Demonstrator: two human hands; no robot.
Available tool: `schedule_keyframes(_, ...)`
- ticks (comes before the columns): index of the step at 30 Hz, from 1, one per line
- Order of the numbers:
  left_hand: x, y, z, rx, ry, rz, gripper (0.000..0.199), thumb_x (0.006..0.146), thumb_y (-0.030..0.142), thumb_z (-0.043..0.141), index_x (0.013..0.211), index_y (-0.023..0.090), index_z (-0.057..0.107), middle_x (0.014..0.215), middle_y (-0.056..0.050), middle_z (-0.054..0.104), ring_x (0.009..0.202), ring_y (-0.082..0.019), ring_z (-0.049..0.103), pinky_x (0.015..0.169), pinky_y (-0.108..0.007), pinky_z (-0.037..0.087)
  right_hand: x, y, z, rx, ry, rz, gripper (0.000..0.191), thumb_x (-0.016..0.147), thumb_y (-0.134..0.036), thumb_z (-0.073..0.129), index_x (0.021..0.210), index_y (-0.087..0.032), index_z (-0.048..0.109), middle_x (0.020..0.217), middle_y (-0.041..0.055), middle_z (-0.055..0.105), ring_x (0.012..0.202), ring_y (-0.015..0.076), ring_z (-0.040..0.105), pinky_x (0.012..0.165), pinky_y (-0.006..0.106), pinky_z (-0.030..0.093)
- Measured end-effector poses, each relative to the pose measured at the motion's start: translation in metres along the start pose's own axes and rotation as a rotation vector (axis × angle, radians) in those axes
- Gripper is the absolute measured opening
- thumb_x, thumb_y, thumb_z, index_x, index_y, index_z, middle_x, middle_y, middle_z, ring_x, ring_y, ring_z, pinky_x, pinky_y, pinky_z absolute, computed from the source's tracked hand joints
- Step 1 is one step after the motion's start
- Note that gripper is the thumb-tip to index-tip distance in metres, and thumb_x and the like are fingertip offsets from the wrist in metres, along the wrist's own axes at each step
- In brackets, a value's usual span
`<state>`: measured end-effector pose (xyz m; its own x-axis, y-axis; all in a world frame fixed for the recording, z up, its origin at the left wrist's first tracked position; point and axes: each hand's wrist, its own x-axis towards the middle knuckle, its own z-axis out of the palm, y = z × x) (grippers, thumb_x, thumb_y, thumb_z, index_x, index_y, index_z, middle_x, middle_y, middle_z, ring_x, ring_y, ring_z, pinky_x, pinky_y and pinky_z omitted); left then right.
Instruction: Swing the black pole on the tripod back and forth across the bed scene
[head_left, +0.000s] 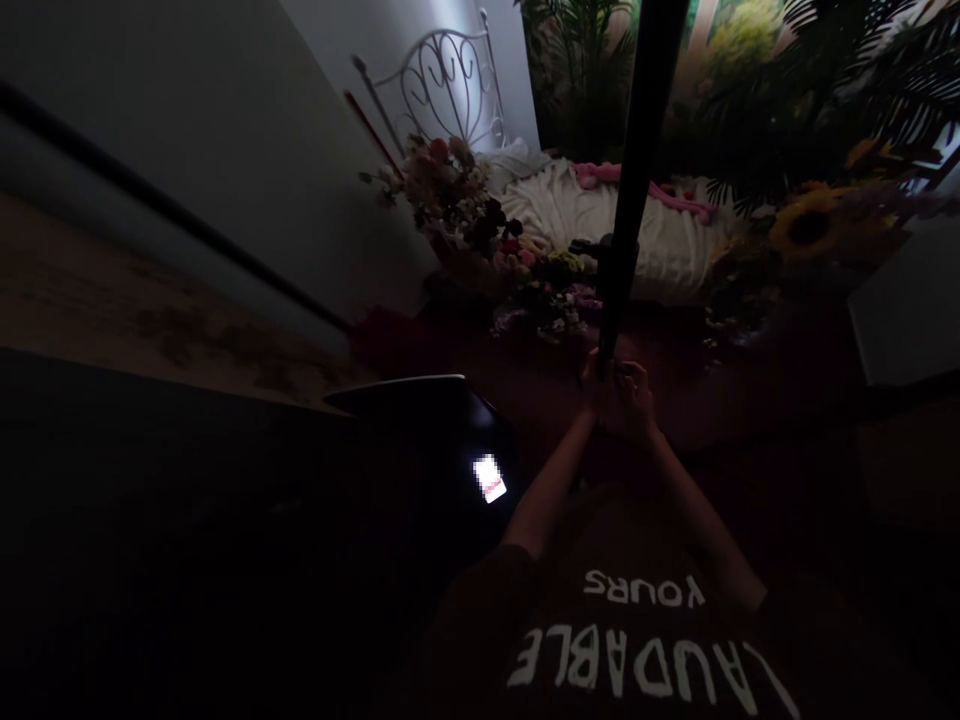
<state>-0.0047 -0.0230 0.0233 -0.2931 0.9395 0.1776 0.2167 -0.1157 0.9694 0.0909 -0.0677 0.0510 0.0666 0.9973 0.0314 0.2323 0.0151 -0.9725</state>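
Note:
A dark upright pole (634,170) runs down from the top edge to my two hands, with a small clamp or knob (600,248) partway along it. My left hand (598,378) is wrapped round the lower end of the pole. Close beside it, my right hand (635,392) has its fingers curled at the pole's right side. What the right fingers hold, if anything, is too dark to make out.
Behind the pole lies a cream draped cloth (675,245) with a pink strip. Flowers (457,190) and a sunflower (810,225) flank it. A metal headboard (446,85) stands at the wall. A lit screen (490,480) shows left of my arms.

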Motion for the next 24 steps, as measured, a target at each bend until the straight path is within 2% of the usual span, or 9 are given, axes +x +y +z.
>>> schedule_keyframes(4,0.001,-0.002,0.001,-0.011,0.010,0.025,0.047,0.089,0.054,0.049,0.119,0.019,0.059,0.099,-0.009,0.069,0.086,-0.017,0.066,0.077,-0.026,0.052,0.005,0.004,0.002,0.042,0.082,0.003,0.052,0.087,-0.067,0.038,0.114,-0.023,0.049,0.080,0.0029,0.068,0.067,0.0165,0.063,0.060,0.025,0.047)
schedule_keyframes(9,0.002,-0.006,0.003,-0.025,0.021,0.012,0.048,0.089,0.056,0.049,0.118,0.019,0.060,0.099,-0.008,0.069,0.084,-0.016,0.065,0.077,-0.025,0.052,0.010,-0.004,-0.002,0.038,0.066,0.025,0.047,0.086,-0.068,0.039,0.097,-0.023,0.053,0.072,-0.0001,0.063,0.063,0.0160,0.060,0.058,0.025,0.046)
schedule_keyframes(13,0.001,-0.003,0.003,-0.034,0.032,0.046,0.048,0.089,0.056,0.047,0.118,0.019,0.059,0.101,-0.009,0.068,0.085,-0.016,0.065,0.078,-0.026,0.052,0.016,-0.011,0.002,0.013,0.085,0.033,0.055,0.088,-0.071,0.029,0.096,-0.023,0.056,0.072,0.0008,0.062,0.067,0.0157,0.061,0.060,0.025,0.046)
schedule_keyframes(16,-0.002,0.007,0.002,-0.031,0.039,0.037,0.047,0.091,0.054,0.045,0.120,0.019,0.058,0.104,-0.010,0.067,0.088,-0.016,0.065,0.080,-0.027,0.052,0.019,-0.007,0.003,0.047,0.027,0.012,0.064,0.086,-0.074,0.022,0.098,-0.022,0.057,0.075,0.0023,0.064,0.067,0.0154,0.061,0.061,0.026,0.047)
schedule_keyframes(20,-0.010,0.017,0.005,-0.005,0.104,0.028,0.045,0.094,0.050,0.042,0.124,0.019,0.055,0.115,-0.011,0.064,0.104,-0.017,0.062,0.092,-0.029,0.049,0.007,0.017,-0.014,0.093,-0.043,0.075,0.069,0.080,-0.080,0.030,0.091,-0.019,0.062,0.063,0.0003,0.061,0.058,0.0147,0.058,0.057,0.025,0.045)
schedule_keyframes(21,-0.012,0.017,0.007,0.003,0.142,0.029,0.045,0.094,0.050,0.040,0.125,0.019,0.053,0.119,-0.011,0.062,0.110,-0.017,0.060,0.096,-0.030,0.047,0.000,0.027,-0.022,0.088,-0.068,0.135,0.070,0.077,-0.081,0.035,0.089,-0.019,0.063,0.056,-0.0012,0.059,0.053,0.0143,0.056,0.054,0.025,0.044)
schedule_keyframes(24,-0.026,0.007,0.014,0.014,0.256,0.024,0.046,0.096,0.049,0.035,0.128,0.019,0.050,0.127,-0.013,0.057,0.118,-0.018,0.056,0.103,-0.032,0.043,-0.027,0.061,-0.054,0.082,-0.005,0.332,0.075,0.066,-0.086,0.043,0.085,-0.017,0.065,0.047,-0.0008,0.057,0.046,0.0153,0.055,0.049,0.026,0.042)
